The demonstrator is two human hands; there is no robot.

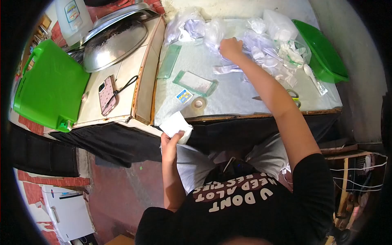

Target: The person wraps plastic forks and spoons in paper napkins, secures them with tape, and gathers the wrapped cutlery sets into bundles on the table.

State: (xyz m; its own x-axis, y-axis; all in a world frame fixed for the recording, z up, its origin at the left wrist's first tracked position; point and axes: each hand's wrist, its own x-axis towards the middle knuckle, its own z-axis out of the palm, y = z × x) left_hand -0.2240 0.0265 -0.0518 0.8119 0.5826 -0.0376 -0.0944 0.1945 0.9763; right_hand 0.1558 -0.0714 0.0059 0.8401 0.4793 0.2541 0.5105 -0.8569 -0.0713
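Observation:
My left hand (170,142) is closed on a white folded wad (176,124), perhaps tissue or napkins, just off the table's front edge. Stretched out over the table, my right hand (231,49) has its fingers curled in at the pile of clear plastic bags (214,38). What those fingers grip, if anything, is hidden. Beside the hand lie white and lilac plastic wrappers (261,53). Nearer to my left hand are a roll of clear tape (199,103), a small blue and yellow card (184,96) and a pale green plastic packet (195,83).
Scissors (295,97) lie by the front right edge, with wrapped plastic spoons (314,77) and a green basin (322,53) beyond. Another green packet (169,61) is at left. The tiled counter (126,94) holds a phone (107,94), a metal lid (116,45) and a green jug (51,85).

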